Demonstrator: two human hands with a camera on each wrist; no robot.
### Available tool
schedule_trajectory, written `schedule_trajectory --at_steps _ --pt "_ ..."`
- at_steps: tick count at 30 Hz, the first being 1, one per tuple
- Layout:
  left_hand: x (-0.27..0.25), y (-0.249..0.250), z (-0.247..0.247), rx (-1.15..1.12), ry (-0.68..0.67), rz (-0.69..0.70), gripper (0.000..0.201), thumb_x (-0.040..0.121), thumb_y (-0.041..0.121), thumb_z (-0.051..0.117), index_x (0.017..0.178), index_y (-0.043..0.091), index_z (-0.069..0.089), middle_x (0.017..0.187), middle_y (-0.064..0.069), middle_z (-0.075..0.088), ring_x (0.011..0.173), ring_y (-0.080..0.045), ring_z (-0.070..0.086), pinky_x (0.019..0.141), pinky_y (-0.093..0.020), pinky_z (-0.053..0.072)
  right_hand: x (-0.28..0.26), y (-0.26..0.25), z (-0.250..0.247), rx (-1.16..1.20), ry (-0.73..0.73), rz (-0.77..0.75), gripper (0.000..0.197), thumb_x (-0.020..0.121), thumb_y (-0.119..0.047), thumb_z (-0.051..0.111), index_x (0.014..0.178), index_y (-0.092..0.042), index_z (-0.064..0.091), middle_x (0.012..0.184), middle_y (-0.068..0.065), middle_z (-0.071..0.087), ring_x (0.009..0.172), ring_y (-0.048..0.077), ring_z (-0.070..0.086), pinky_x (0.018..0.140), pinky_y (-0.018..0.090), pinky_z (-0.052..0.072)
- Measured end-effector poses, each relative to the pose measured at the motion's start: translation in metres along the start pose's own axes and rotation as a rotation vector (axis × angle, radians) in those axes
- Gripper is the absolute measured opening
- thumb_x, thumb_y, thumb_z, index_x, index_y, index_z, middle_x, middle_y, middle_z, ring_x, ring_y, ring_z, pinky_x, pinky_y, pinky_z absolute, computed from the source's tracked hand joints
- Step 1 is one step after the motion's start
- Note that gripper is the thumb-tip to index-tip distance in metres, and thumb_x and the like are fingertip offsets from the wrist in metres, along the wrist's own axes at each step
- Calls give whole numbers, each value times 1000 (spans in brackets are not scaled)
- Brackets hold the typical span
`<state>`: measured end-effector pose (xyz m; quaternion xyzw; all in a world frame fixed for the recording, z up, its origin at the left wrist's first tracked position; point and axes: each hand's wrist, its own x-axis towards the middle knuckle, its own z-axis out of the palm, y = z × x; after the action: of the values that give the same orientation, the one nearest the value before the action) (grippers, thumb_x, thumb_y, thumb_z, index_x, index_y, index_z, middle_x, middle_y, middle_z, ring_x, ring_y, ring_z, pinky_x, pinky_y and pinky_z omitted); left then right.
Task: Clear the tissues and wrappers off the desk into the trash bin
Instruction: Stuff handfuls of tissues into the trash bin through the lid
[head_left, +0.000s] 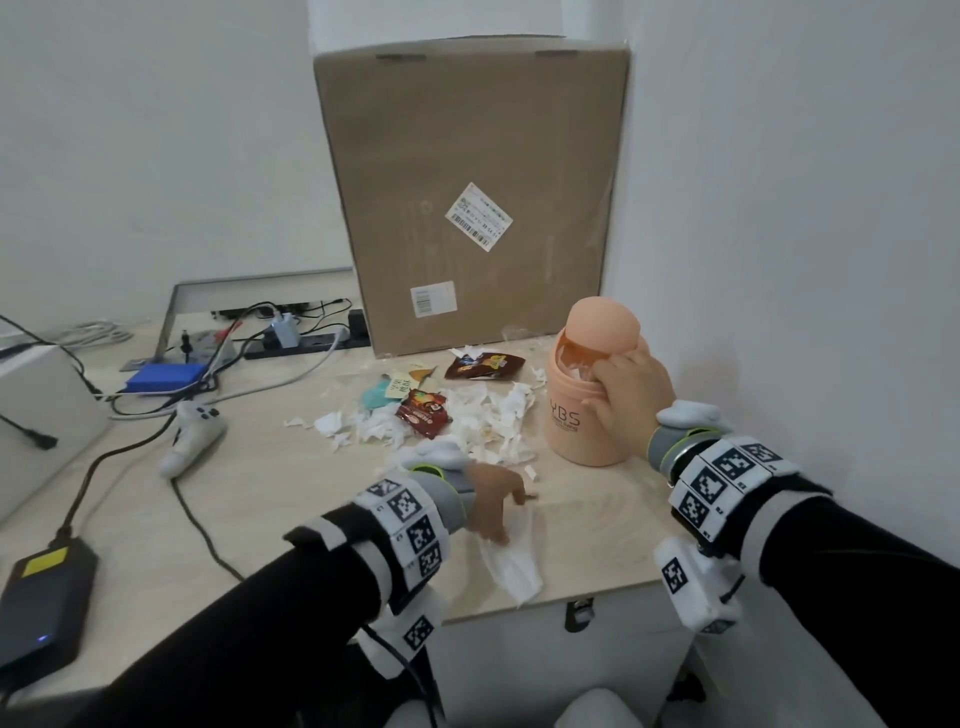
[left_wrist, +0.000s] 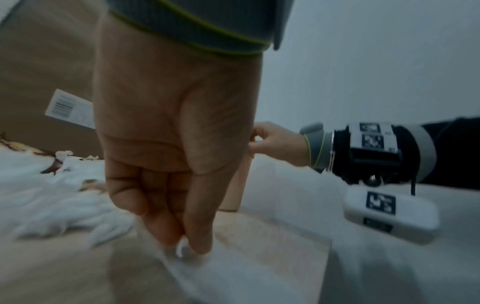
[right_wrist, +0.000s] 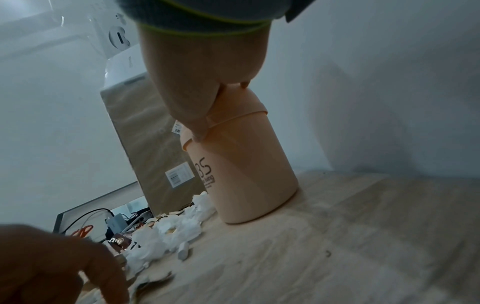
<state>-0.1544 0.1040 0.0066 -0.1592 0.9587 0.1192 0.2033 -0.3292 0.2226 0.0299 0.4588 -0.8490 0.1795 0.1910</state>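
Observation:
A peach trash bin (head_left: 582, 431) with a swing lid (head_left: 602, 325) stands at the desk's right, near the wall. My right hand (head_left: 605, 395) grips its top from the right, the thumb on the front of the rim (right_wrist: 200, 135). Close to the desk's front edge, my left hand (head_left: 511, 519) pinches a white tissue (head_left: 514, 564) between thumb and fingertips (left_wrist: 166, 230); the tissue lies flat on the desk. Behind it lies a pile of torn tissue scraps (head_left: 483, 421) with a dark red wrapper (head_left: 422, 413), a brown wrapper (head_left: 483, 366) and a teal packet (head_left: 379, 400).
A tall cardboard box (head_left: 467, 208) leans against the back wall. Left of the pile are a white game controller (head_left: 192, 436), a blue box (head_left: 161, 376), a power strip with cables (head_left: 291, 338) and a black power brick (head_left: 41, 597). The desk edge (head_left: 571, 597) is just below the tissue.

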Motion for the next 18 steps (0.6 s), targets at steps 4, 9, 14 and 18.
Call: schedule_trajectory --at_steps 4,9,14,18 --pt "2 -3 14 30 63 4 44 85 22 67 126 11 54 122 -10 60 102 -25 56 85 -29 43 -3 -2 1 -30 7 23 15 77 -21 70 86 -11 63 89 8 65 98 31 52 85 41 38" --pt "10 -17 9 -18 144 -46 31 88 23 64 116 11 63 120 -7 62 106 -25 58 85 -27 45 -1 -4 5 -157 -74 14 20 86 -29 58 102 -17 59 100 2 64 106 28 48 92 40 32" --pt "15 -47 -17 -116 390 -204 23 90 25 61 110 16 64 118 -5 59 103 -22 58 82 -25 45 6 -7 10 -193 -124 4 23 89 -30 50 108 -18 55 106 2 62 109 27 44 100 41 28" --pt "23 -60 -25 -64 391 -381 22 86 30 63 108 24 67 130 -5 40 116 -28 46 101 -34 41 7 -10 14 -194 -103 4 22 87 -27 53 104 -15 58 101 4 64 105 30 47 100 44 30"
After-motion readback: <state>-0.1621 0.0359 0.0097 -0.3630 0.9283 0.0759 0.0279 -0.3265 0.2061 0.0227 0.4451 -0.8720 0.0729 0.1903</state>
